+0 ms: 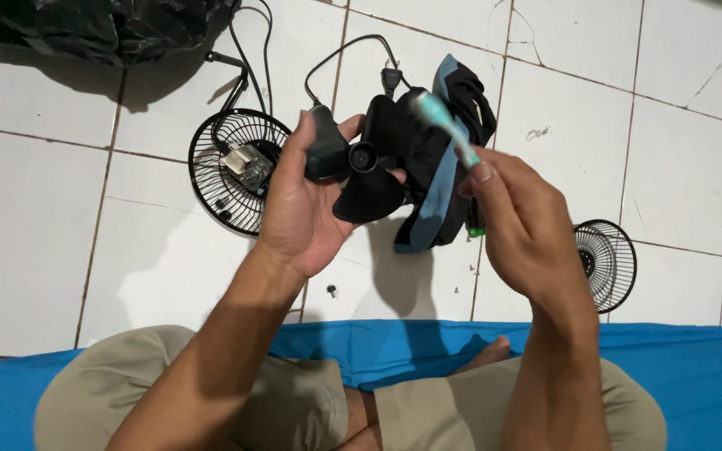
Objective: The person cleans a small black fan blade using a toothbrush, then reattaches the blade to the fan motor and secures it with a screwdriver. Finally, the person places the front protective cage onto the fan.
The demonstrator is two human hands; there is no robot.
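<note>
Left hand [307,209] cups fan blade [369,163] — toothbrush [449,129] pinched by right fingers [482,171].

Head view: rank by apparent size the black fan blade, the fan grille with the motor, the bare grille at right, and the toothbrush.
1. fan grille with motor
2. black fan blade, though it is nearer the camera, so unsure
3. bare grille, partly hidden
4. toothbrush

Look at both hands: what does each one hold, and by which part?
The left hand holds a black fan blade by one blade, thumb on top. The right hand holds a teal toothbrush by its handle, between the fingertips.
</note>
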